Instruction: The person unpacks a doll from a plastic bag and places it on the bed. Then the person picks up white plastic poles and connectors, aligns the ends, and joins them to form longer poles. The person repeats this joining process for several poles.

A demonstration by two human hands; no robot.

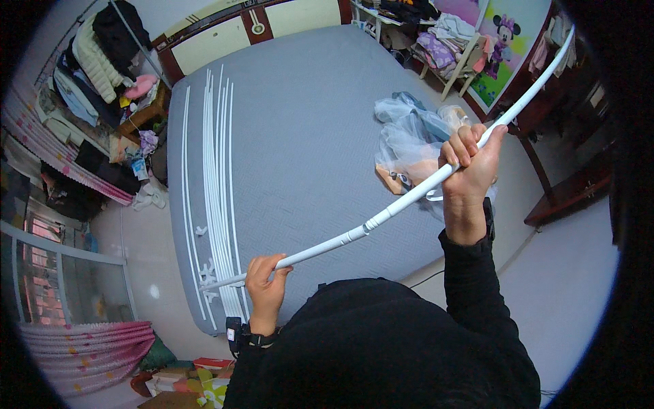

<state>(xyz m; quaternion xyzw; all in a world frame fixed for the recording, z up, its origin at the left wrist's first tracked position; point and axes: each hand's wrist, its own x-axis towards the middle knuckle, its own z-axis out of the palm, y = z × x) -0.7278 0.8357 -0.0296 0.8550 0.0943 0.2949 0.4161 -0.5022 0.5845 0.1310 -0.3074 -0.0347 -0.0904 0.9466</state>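
Observation:
A long white pole (412, 196) slants across in front of me, from low on the left to high on the right, with a ringed joint near its middle. My left hand (266, 281) is closed round its lower part, above the bed's near left corner. Farther up, my right hand (471, 162) grips the same pole with the fingers wrapped over it. Several thin white rods (216, 170) lie lengthwise on the left side of the grey bed (300, 136). Small white plastic connectors (207, 267) rest among their near ends, close to my left hand.
Clear plastic bags (409, 133) with things inside lie at the bed's right edge. A chair piled with clothes (449, 51) stands at the far right. Hanging clothes (95, 61) line the left wall. Cardboard boxes (170, 382) are on the floor at lower left.

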